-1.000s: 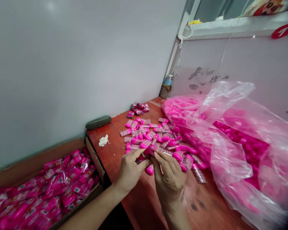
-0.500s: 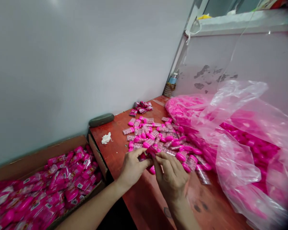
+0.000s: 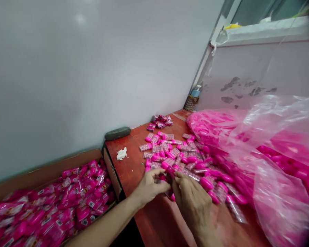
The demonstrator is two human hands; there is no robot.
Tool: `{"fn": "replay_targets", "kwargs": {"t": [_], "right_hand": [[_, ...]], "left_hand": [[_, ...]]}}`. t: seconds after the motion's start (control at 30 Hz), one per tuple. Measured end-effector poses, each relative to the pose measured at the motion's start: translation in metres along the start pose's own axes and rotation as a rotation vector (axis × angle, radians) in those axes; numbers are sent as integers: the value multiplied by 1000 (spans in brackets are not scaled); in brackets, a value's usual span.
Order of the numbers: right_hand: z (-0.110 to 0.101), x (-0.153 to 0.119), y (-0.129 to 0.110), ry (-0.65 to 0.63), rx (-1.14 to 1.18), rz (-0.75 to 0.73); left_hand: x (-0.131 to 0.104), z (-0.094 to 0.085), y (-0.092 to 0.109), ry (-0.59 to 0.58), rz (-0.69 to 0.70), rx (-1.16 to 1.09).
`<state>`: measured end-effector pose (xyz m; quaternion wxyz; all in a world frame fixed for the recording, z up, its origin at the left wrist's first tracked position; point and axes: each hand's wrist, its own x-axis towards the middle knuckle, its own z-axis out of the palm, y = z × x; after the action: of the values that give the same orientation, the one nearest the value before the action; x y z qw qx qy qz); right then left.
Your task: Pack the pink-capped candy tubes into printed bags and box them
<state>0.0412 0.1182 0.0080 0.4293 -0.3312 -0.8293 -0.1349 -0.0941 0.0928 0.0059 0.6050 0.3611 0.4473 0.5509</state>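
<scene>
Over the red table (image 3: pixel 158 219), my left hand (image 3: pixel 151 185) pinches a small dark pink wrapper (image 3: pixel 170 170) between thumb and fingers. My right hand (image 3: pixel 192 197) grips the wrapper's other side, its fingertips pressed together close to the left thumb. Fingers partly hide the wrapper, and its contents cannot be made out. Just beyond both hands lies a loose pile of clear containers with pink caps (image 3: pixel 170 147), small round pieces showing inside them. A small heap of folded pink wrappers (image 3: pixel 162 121) rests farther back on the table.
A cardboard box (image 3: pixel 110 171) of filled pink packets (image 3: pixel 74 192) stands at the left. On the right sits a big clear plastic bag (image 3: pixel 270 185) of pink containers. A dark green case (image 3: pixel 117 133), crumpled white tissue (image 3: pixel 122 154) and a bottle in a woven holder (image 3: pixel 191 103) are near the wall.
The view has shifted, so the table and box appear slightly lower and farther right. Both hands still hold the wrapper, with the fingers slightly moved.
</scene>
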Motion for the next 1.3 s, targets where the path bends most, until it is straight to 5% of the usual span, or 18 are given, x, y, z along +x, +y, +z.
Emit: {"fn": "replay_targets", "kwargs": {"t": [0.13, 0.4, 0.5, 0.6, 0.7, 0.77, 0.83, 0.93, 1.03, 1.17, 1.3], "right_hand": [[6, -2, 7, -24, 54, -83], [10, -13, 15, -43, 139, -284], [15, -7, 24, 45, 69, -95], [12, 5, 47, 166, -56, 359], [-5, 16, 76, 231, -51, 863], [-17, 19, 86, 168, 67, 1013], [-22, 18, 86, 106, 247, 1056], [-16, 9, 73, 68, 480, 1112], [-6, -4, 61, 43, 538, 1105], [-2, -16, 58, 36, 559, 1082], [-5, -17, 53, 86, 616, 1090]], "left_hand": [[9, -3, -4, -55, -203, -331], [28, -9, -4, -15, -486, -461], [24, 1, -3, 71, -419, -397], [20, 7, 0, 31, -276, -210], [36, -12, 9, 8, -108, 94], [66, -38, 21, 209, 30, 333], [107, -66, 36, 444, 98, 538], [168, -100, 57, 615, 152, 657], [204, -117, 67, 745, 140, 762], [211, -121, 72, 786, 111, 855], [175, -96, 65, 689, 215, 903]]}}
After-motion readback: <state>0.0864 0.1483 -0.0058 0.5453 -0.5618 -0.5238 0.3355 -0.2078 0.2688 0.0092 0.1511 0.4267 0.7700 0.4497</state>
